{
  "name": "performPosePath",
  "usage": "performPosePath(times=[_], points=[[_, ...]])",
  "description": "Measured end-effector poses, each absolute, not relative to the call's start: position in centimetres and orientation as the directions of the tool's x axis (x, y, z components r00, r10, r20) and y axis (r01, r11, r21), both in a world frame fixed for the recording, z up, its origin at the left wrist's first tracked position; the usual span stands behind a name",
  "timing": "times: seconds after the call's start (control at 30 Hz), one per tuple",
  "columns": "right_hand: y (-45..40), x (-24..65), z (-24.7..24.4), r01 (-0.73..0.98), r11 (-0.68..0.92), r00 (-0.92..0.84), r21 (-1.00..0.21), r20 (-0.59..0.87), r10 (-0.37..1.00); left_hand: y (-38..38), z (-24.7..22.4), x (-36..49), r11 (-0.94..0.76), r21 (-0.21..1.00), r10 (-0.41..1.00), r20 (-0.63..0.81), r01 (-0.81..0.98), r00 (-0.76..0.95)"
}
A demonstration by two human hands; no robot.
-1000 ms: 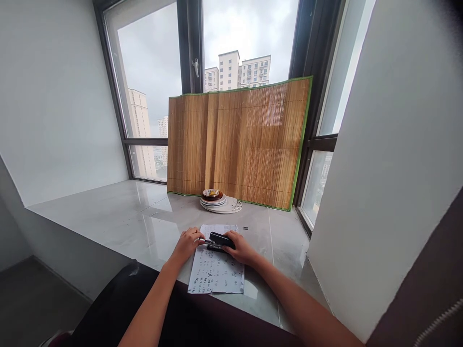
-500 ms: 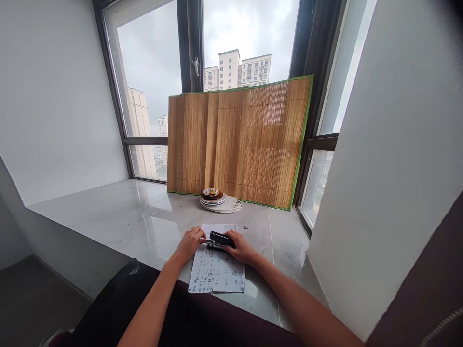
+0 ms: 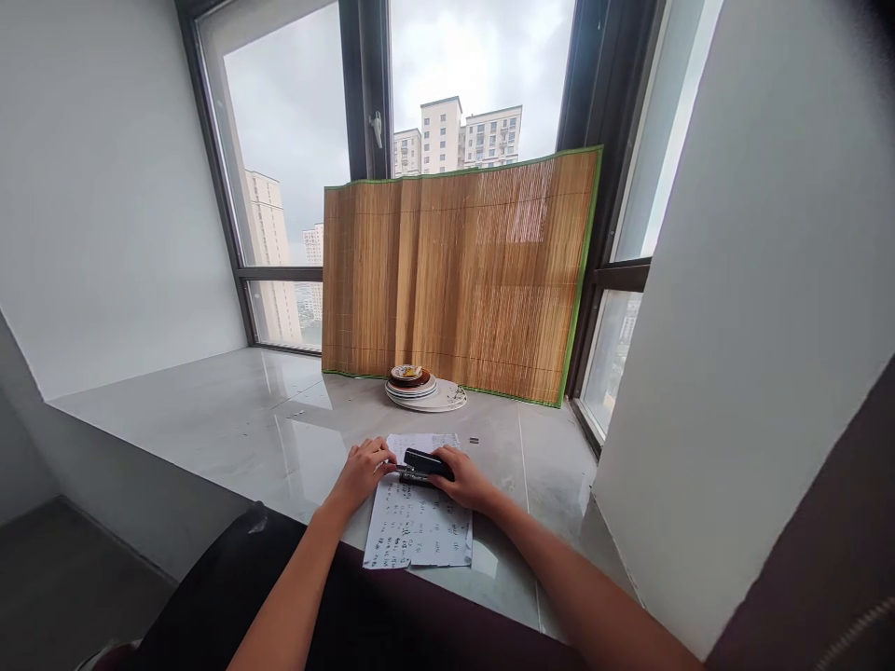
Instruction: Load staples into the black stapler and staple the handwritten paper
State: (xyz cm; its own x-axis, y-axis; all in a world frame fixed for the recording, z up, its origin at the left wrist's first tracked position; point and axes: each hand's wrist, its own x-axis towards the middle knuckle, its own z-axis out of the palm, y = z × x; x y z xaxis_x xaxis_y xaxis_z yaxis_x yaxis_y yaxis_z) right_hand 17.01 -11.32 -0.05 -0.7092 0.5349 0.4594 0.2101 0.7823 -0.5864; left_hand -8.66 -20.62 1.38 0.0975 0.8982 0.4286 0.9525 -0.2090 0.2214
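Note:
A black stapler (image 3: 425, 465) lies over the upper part of a handwritten white sheet (image 3: 419, 531), its top arm raised from its base at the left end. My right hand (image 3: 458, 475) is wrapped round the stapler's right end. At its left end, the fingers of my left hand (image 3: 369, 463) are pinched at a thin metal part that reaches out of the stapler; whether they hold that part or something smaller is too small to tell. The sheet rests on the glossy sill near its front edge.
Behind the sheet stands a stack of plates (image 3: 419, 391). A bamboo mat (image 3: 461, 280) with green edging leans on the window. One small dark piece (image 3: 474, 440) lies right of the sheet's top. The sill's front edge borders my legs.

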Motion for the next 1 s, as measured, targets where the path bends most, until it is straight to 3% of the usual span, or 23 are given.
performPosePath(times=[1.0], points=[[-11.2,17.0,-0.2,0.223,0.786,-0.711,-0.576,0.455,0.536,-20.5,0.5,-11.0,-0.129,0.564,0.924,0.368,0.816,-0.108]])
